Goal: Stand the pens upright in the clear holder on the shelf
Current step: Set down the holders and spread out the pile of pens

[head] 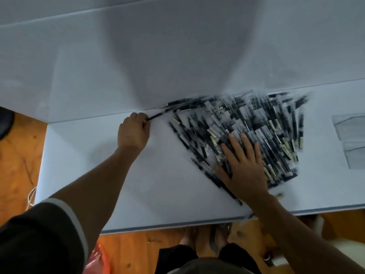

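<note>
Our left hand (134, 131) pinches one black pen (156, 116) in curled fingers at the back of the white counter (138, 184). Our right hand (245, 171) lies flat, fingers spread wide, on the heap of pens (256, 123) just beside.

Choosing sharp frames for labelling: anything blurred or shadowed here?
Head view: the pen pile blurs at its far edge; a broad shadow falls on the back panel; the left hand, pinching one pen, and the right hand flat on the pile look sharper.
</note>
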Available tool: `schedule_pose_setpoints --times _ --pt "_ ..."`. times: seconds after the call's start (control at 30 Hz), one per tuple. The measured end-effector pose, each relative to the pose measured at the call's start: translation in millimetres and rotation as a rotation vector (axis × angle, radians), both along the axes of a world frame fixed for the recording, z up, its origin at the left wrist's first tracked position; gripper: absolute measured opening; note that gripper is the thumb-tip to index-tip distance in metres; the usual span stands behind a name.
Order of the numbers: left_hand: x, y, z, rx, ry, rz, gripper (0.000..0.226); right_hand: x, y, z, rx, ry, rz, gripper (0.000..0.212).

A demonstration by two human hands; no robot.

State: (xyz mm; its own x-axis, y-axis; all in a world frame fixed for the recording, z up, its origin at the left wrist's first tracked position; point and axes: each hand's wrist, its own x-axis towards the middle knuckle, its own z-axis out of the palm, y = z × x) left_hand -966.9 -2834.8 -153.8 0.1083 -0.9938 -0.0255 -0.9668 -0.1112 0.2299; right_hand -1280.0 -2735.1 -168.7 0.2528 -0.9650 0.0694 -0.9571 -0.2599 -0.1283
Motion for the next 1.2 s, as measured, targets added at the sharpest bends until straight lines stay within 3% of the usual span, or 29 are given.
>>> schedule_pose_setpoints --times 0.3,0.53,0.63,0.77,0.97,1.03,1.13,1.2 --pt "-62 68 3 0.131 0.471 0.286 0.019 3 1 2 -0.015 -0.034 0.007 0.063" --pt "-112 80 13 0.161 0.542 0.257 0.027 2 0 2 0.022 -0.110 -0.006 0.061" --pt "-111 85 11 0.100 0.511 0.273 0.048 -2 6 12 -0.042 -0.236 -0.020 0.058" --pt "-122 88 8 0.144 0.627 0.267 0.071 -20 34 20 -0.119 -0.405 -0.246 0.053" --pt "-153 87 2 0.215 0.523 0.167 0.070 -42 95 15 -0.203 -0.464 -0.676 0.044" --pt "-154 86 1 0.206 0.513 0.167 0.068 -40 107 23 -0.117 -0.516 -0.796 0.038" --pt "-154 88 4 0.195 0.604 0.150 0.070 -35 110 33 0.227 -0.573 -0.978 0.043" --pt "-159 91 8 0.179 0.704 0.169 0.071 -32 108 36 0.361 -0.550 -0.951 0.050"
